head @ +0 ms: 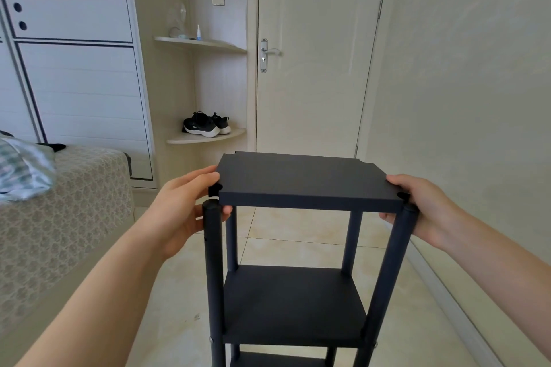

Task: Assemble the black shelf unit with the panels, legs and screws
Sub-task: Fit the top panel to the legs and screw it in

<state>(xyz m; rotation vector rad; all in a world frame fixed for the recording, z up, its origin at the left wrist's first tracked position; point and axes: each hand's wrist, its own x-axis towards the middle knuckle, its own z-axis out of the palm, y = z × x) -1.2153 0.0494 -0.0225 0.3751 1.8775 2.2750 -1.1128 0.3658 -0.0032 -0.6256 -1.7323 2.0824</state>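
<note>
A black shelf unit stands upright on the tiled floor in front of me, with a middle panel (293, 304) fixed between four round black legs. The top panel (304, 179) sits level at the tops of the legs, its corners notched. My left hand (185, 205) grips the panel's left edge, thumb on top and fingers underneath, beside the near left leg (214, 277). My right hand (423, 208) grips the right edge the same way, just above the near right leg (390, 271). A small screw head (211, 340) shows low on the left leg.
A bed with a patterned cover (59, 217) lies at the left, close to the unit. A closed door (313, 53) and corner shelves with black shoes (205, 125) stand behind. A wall (477, 98) runs along the right. Floor tiles (298, 238) spread around the unit.
</note>
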